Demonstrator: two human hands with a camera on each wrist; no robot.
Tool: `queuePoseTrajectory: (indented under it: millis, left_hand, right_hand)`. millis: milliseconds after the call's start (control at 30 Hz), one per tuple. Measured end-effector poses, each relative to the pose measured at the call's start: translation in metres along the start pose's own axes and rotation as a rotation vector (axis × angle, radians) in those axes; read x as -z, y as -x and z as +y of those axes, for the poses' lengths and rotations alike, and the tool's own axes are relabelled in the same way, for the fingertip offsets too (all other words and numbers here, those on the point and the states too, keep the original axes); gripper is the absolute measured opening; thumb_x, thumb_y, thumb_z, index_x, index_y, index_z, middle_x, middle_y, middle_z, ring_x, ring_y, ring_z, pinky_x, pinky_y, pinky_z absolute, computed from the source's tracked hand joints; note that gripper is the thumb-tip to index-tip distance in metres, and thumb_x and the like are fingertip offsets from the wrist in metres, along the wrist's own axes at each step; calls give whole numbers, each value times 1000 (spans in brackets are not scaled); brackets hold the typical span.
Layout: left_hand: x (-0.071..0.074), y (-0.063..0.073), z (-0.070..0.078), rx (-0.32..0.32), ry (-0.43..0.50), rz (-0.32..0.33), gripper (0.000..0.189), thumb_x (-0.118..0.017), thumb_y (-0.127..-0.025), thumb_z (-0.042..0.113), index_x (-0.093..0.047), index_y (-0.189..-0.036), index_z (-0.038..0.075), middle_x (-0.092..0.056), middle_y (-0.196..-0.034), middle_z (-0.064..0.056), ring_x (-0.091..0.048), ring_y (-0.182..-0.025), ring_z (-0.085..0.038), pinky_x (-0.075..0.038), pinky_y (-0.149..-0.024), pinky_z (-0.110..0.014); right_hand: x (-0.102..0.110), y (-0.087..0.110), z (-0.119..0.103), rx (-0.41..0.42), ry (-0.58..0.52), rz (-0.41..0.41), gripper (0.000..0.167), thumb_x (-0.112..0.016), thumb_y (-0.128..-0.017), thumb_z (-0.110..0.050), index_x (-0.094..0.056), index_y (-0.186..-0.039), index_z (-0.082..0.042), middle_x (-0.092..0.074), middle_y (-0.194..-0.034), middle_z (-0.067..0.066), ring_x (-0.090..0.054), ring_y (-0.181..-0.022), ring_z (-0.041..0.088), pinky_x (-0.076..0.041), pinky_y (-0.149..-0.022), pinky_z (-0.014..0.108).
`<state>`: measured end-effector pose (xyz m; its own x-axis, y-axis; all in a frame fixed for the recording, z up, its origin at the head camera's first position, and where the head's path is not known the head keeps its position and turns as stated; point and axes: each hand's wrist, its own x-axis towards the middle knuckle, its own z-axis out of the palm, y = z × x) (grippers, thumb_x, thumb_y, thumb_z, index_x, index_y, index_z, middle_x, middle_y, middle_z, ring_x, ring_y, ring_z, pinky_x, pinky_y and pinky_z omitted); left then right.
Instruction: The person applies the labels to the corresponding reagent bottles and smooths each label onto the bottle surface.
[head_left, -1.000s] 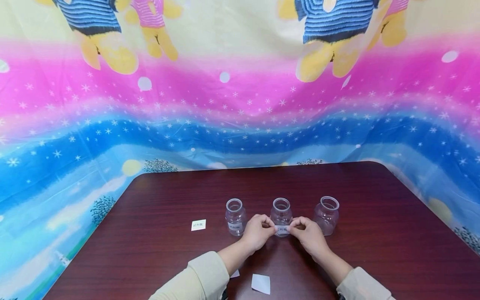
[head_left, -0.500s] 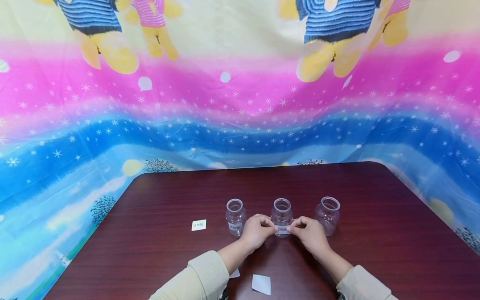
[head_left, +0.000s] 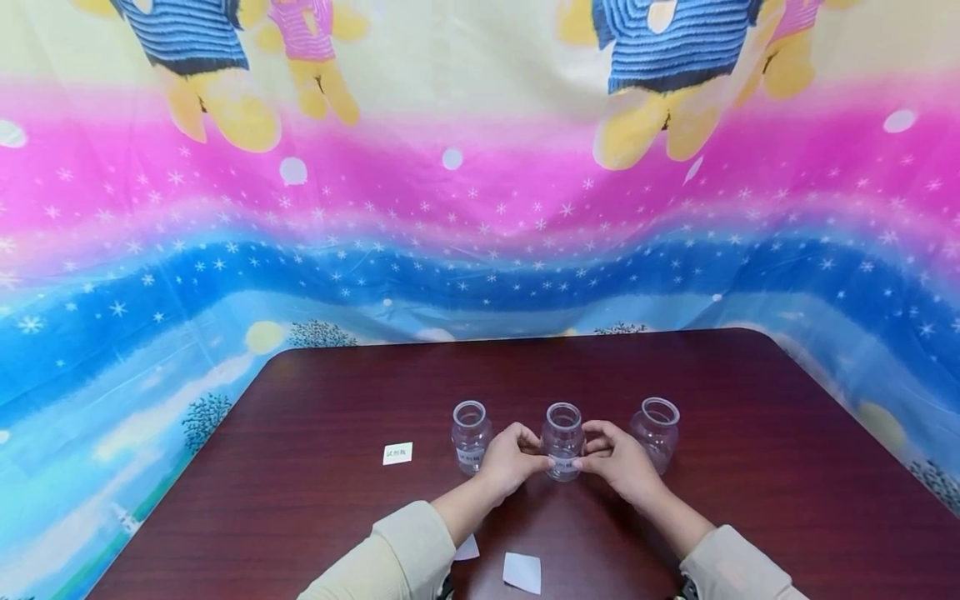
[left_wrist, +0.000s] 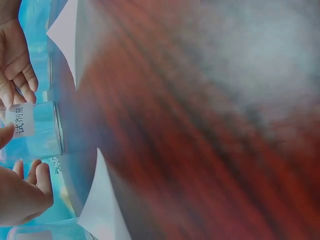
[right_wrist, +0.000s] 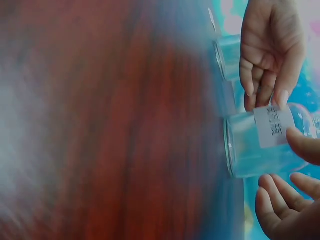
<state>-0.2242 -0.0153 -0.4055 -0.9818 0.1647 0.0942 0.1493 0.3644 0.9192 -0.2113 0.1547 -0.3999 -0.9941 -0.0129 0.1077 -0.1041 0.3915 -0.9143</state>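
Both hands are at the middle of a row of clear glass jars. My left hand (head_left: 512, 463) holds this jar (head_left: 562, 429) from the left, its thumb on the white label (head_left: 563, 464) across the front. From the other side my right hand (head_left: 619, 463) grips the same jar, thumb on the label's right end. In the left wrist view, printed characters show on the label (left_wrist: 20, 120). The jar (right_wrist: 245, 150) stands upright on the table. A second jar (head_left: 470, 432) with a label is beside my left hand; a third jar (head_left: 656, 429) is partly behind my right hand.
A label on its paper (head_left: 397, 453) lies left of the jars on the dark red wooden table (head_left: 315, 508). Nearer me are a white paper piece (head_left: 522, 572) and another paper scrap (head_left: 467, 547) beside my left sleeve. A patterned cloth (head_left: 480, 275) hangs behind the table.
My index fingers have lifted from near the label and spread higher along the jar's sides. The thumbs remain on the label, slightly lower in view. The jar sits slightly nearer me.
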Motion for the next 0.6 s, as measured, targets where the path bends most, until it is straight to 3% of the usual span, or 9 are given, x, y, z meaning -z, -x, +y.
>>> queuePoseTrajectory:
  millis: [100, 233, 367, 600]
  left_hand:
    - [-2, -2, 1, 14, 42, -19, 39, -75, -62, 7, -51, -92, 0, -57, -79, -4, -55, -73, -13, -45, -61, -22]
    - [-3, -4, 2, -8, -21, -56, 46, -75, -63, 11, -53, -102, -1, -57, -80, -3, -54, -76, -15, -45, -63, -22]
    - [-2, -5, 2, -35, -93, -70, 40, -76, -63, 13, -56, -96, 1, -57, -79, -2, -55, -75, -15, -45, -63, -22]
    - [-2, -9, -1, -52, -121, -78, 39, -77, -58, 7, -54, -90, 6, -61, -80, -2, -58, -78, -15, -46, -65, -21]
  right_hand:
    - [2, -3, 1, 6, 47, -46, 58, -73, -65, -5, -47, -116, 2, -56, -78, 9, -55, -69, 19, -44, -55, 26]
    - [4, -8, 5, 43, 120, -84, 64, -74, -65, -10, -46, -120, 2, -56, -75, 7, -53, -68, 17, -43, -54, 26]
    - [4, -11, 8, 107, 172, -110, 62, -74, -65, -12, -47, -118, 2, -57, -77, 5, -55, -71, 17, -45, -59, 26]
    - [4, -14, 8, 177, 172, -157, 57, -73, -65, -8, -48, -115, 1, -60, -99, 13, -56, -91, 26, -45, -76, 37]
